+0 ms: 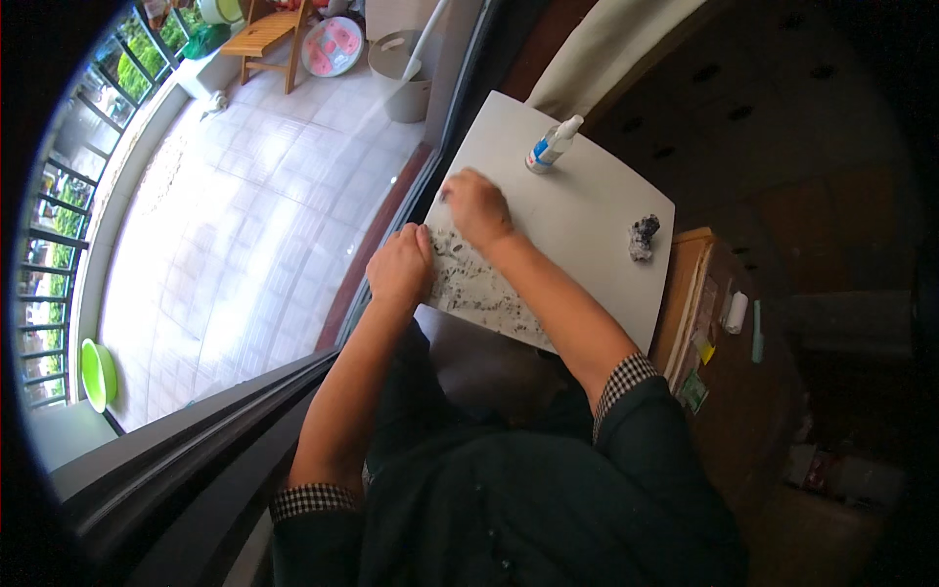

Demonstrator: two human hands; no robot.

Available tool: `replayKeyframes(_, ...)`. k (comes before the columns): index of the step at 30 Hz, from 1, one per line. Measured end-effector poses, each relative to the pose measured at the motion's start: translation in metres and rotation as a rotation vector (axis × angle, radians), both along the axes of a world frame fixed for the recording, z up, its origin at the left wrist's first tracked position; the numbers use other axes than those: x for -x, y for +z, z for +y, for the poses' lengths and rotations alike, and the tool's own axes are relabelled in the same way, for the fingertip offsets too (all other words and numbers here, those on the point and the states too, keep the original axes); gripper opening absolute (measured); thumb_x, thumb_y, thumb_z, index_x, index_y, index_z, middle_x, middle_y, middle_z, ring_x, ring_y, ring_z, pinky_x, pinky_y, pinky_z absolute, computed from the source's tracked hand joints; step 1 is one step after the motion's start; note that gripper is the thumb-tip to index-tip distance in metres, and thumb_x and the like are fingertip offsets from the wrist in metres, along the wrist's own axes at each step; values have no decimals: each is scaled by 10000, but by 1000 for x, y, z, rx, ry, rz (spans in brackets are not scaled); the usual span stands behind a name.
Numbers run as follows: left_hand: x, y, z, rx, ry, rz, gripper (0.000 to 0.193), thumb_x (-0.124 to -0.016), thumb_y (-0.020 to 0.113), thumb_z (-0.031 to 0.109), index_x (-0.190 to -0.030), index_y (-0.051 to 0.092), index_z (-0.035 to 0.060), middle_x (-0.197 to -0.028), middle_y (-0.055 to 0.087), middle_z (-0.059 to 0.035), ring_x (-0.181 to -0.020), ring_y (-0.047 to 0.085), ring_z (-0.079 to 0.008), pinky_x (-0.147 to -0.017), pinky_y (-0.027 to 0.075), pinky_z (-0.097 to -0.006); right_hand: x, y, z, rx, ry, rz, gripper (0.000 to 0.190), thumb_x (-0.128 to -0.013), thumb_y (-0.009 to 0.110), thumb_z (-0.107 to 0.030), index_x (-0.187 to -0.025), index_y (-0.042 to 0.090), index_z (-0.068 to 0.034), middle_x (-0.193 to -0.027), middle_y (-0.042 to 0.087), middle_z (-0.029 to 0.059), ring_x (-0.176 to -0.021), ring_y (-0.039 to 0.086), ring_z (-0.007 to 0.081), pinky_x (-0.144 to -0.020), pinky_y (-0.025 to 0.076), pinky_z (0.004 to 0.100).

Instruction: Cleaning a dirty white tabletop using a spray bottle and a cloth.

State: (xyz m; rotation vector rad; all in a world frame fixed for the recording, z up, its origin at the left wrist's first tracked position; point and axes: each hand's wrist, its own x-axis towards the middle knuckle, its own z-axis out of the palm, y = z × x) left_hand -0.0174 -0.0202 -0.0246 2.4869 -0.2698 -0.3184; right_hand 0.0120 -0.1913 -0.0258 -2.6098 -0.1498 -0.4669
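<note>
A small white table [587, 213] stands before me, its near left part covered with dark specks and smudges [477, 286]. My left hand [402, 265] is curled at the table's left edge, fingers bent over the rim. Over the specked part is my right hand [475, 205], blurred, its fingers bent near the left edge; a small dark bit shows at the fingertips, too unclear to name. A clear spray bottle [549, 147] with a white cap and blue label stands near the far edge. At the right lies a crumpled, blackened wad [643, 238], perhaps tissue.
A brown wooden cabinet or table [733, 352] with a white roll [736, 313] on it adjoins the right side. Left of me run a dark door frame [213, 440] and a tiled balcony with a grey bin [406, 95], a wooden folding chair [264, 37] and a green basin [99, 374].
</note>
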Motion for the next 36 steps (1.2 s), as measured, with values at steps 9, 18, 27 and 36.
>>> replayKeyframes(9,1,2,6,-6,-3,-4,449,-1064,318,399,-1037,624,72,-1046,699,-186,-955,673,-414,-837,523,-521,-9,10,-11,48,38,-65,104,-864,569,-128,-798,617,-63,-867,607,140,-874,624,352,-789,519,457)
replayKeyframes(18,-4,-5,14,-30,8,16,447,-1064,324,401,-1037,622,69,-1048,696,-190,-971,670,-408,-844,520,-524,61,22,-30,-107,151,21,31,-824,631,-51,-839,656,-61,-866,630,121,-872,630,346,-780,523,436)
replayKeyframes(27,-3,3,2,-8,-8,7,434,-1063,331,396,-1039,625,78,-1036,699,-184,-964,671,-406,-846,520,-521,-14,15,-31,-84,132,37,53,-840,611,-66,-831,663,-54,-897,645,135,-891,629,364,-800,517,451)
replayKeyframes(36,-3,-3,14,-21,17,20,449,-1064,325,408,-1028,621,73,-1047,694,-181,-989,662,-407,-861,514,-517,64,22,-31,-126,218,82,52,-845,609,-68,-820,653,-58,-880,633,132,-878,629,353,-783,519,448)
